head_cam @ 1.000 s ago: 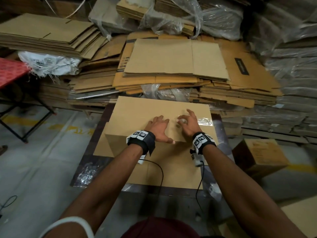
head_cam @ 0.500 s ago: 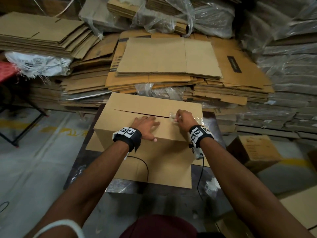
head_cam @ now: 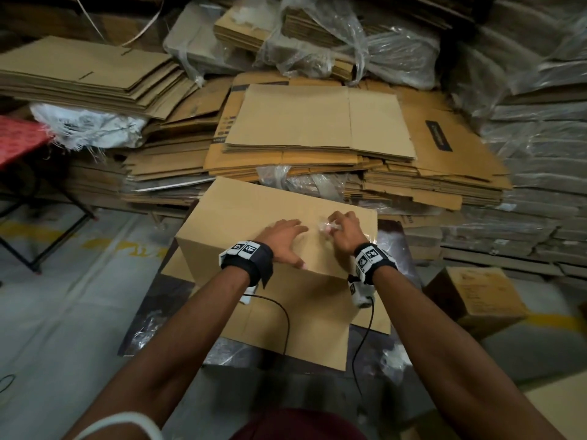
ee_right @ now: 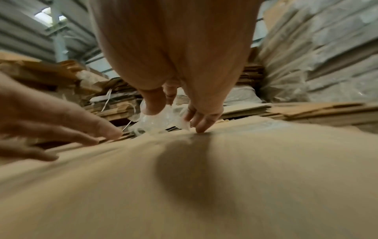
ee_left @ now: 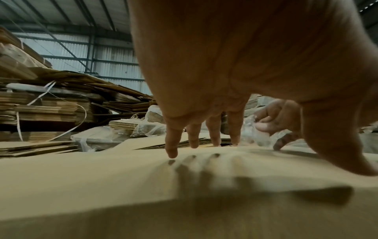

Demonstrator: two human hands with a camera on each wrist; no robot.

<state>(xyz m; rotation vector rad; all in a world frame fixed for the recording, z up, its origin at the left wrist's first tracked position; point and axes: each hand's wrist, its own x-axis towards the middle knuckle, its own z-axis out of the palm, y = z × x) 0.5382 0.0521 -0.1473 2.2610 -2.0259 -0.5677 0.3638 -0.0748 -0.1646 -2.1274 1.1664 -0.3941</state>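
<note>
The cardboard box sits on the table. The left hand lies flat on the box top, fingers straight. Beside it on that top, the right hand pinches crumpled clear tape.

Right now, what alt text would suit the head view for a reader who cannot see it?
A person's left hand presses flat on the top of a closed cardboard box while the right hand, beside it, pinches crumpled clear tape. Stacks of flattened cartons fill the background.
</note>
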